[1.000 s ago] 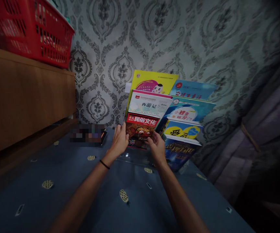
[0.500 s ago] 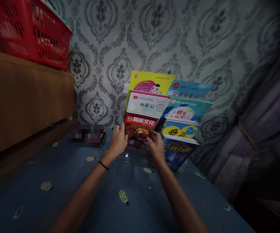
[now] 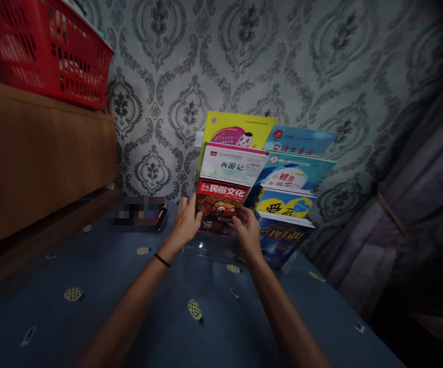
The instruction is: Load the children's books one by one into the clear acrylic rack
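Note:
Between my two hands stands a red and dark book [image 3: 221, 204] with a mask picture on its cover. My left hand [image 3: 187, 220] grips its left edge, thumb on the front. On its lower right side, my right hand [image 3: 247, 230] holds it with the thumb on the cover. A white book [image 3: 231, 162] and a yellow book [image 3: 240, 124] rise in tiers behind it. To the right are a dark blue book [image 3: 283, 240], a yellow and blue book [image 3: 283, 203], a teal book [image 3: 298, 168] and a blue book [image 3: 302, 138]. A clear stand [image 3: 209, 249] shows below the red book.
A dark item [image 3: 139, 213], blurred out, lies on the blue patterned cloth [image 3: 129, 286] to the left. A red plastic basket [image 3: 79, 56] sits on a wooden cabinet [image 3: 45, 153] at far left. Patterned wallpaper stands behind, and a tied curtain [image 3: 382, 245] hangs at right.
Almost nothing differs. The red book sits very slightly lower in my hands; both hands keep nearly the same place and hold.

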A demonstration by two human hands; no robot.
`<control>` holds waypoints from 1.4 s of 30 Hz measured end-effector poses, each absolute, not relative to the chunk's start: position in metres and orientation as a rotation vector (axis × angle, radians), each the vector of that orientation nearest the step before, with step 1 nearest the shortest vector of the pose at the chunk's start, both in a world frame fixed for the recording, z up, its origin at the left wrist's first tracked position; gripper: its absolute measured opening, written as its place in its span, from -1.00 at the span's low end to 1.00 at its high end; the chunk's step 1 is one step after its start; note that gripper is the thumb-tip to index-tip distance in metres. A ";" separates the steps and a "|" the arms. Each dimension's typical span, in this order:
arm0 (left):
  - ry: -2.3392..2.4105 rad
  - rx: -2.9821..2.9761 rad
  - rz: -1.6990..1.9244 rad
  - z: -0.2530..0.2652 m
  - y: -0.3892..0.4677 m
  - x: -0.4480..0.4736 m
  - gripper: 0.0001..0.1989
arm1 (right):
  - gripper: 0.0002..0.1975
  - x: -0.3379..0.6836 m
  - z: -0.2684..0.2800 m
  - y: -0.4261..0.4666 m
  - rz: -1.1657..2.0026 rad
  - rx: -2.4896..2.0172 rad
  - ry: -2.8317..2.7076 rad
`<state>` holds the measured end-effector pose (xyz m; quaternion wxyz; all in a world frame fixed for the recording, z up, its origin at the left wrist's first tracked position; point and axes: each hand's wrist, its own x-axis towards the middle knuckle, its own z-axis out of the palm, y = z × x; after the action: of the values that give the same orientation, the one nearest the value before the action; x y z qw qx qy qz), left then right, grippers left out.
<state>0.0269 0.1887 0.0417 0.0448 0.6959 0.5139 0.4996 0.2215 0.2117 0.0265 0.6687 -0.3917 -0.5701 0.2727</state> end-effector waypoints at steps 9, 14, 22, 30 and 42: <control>1.582 2.143 1.509 0.043 0.188 0.028 -0.36 | -0.51 0.221 0.029 0.209 0.647 -0.895 -1.278; 1.607 2.160 1.503 0.040 0.190 0.027 -0.34 | -0.47 0.220 0.030 0.206 0.670 -0.885 -1.268; 1.553 2.153 1.513 0.041 0.190 0.025 -0.35 | -0.48 0.220 0.030 0.208 0.682 -0.889 -1.258; 1.532 2.116 1.528 0.042 0.193 0.022 -0.42 | -0.49 0.223 0.025 0.213 0.653 -0.893 -1.280; 1.499 2.152 1.506 0.045 0.192 0.019 -0.42 | -0.48 0.223 0.025 0.213 0.662 -0.892 -1.274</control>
<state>0.0190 0.1917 0.0448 0.0589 0.7104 0.4948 0.4971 0.2232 0.2131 0.0247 0.6639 -0.3946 -0.5638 0.2928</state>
